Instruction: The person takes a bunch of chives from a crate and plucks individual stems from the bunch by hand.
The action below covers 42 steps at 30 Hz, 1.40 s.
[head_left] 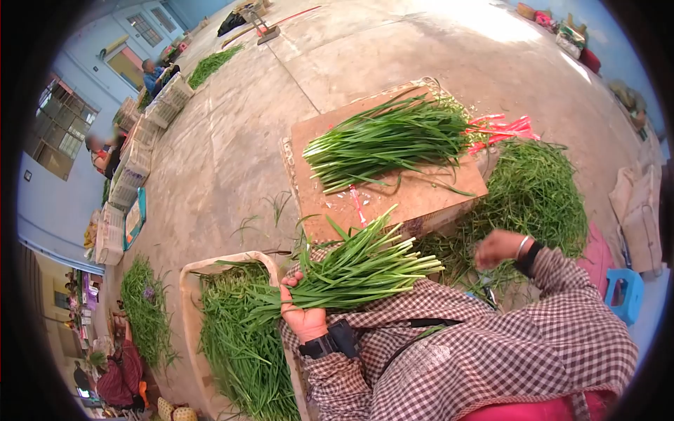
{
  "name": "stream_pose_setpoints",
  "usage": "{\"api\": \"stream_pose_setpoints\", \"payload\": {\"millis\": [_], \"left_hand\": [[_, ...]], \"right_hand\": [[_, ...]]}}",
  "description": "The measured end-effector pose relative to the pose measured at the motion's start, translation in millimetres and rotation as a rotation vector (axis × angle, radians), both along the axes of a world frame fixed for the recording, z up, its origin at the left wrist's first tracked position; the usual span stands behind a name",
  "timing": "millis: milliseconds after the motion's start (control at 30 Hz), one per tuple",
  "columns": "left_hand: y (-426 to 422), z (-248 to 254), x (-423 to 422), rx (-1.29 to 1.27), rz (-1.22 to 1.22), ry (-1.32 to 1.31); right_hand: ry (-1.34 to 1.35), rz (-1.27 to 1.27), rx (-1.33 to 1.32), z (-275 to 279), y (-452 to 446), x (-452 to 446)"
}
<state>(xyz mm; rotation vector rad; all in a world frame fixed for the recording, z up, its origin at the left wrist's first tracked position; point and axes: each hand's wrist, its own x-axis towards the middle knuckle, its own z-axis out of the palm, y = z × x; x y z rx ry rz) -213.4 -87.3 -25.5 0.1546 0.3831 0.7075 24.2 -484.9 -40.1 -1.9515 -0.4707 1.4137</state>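
Note:
My left hand is wrapped around a bunch of garlic chives, holding it over my lap with the pale cut ends to the right. My right hand hovers to the right of those ends, apart from the bunch. Its fingers are curled, and whatever may be in them cannot be made out. In front of me a larger pile of garlic chives lies across a brown board. Red ties sit at the board's right edge.
A crate full of greens stands at my left. Loose trimmings are heaped at the right, near a blue stool. White baskets line the left side, with people seated behind them. More greens lie on the floor.

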Motion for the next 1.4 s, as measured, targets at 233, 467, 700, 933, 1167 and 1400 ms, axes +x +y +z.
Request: {"api": "stream_pose_setpoints", "payload": {"millis": [233,467,700,933,1167,1400], "left_hand": [[4.5,2.4,1.0,0.167,-0.061,-0.016],[3.7,15.8,6.8,0.215,-0.178,-0.093],[18.0,27.1,26.6,0.285,-0.181,-0.042],[21.7,58.5,95.6,0.14,-0.265,0.136],[7.7,89.8,155.6,0.223,-0.362,0.232],[-3.7,156.7,195.6,0.527,-0.488,-0.188]], "right_hand": [[-0.865,0.13,0.318,52.0,61.7,-12.0],[-0.974,0.326,0.517,81.3,185.0,3.5],[-0.816,0.584,0.553,58.4,153.9,-36.8],[-0.507,0.499,0.487,47.6,152.9,-41.4],[-0.481,-0.108,0.629,16.0,155.5,-70.8],[-0.552,-0.328,0.714,86.6,146.6,-48.5]]}}
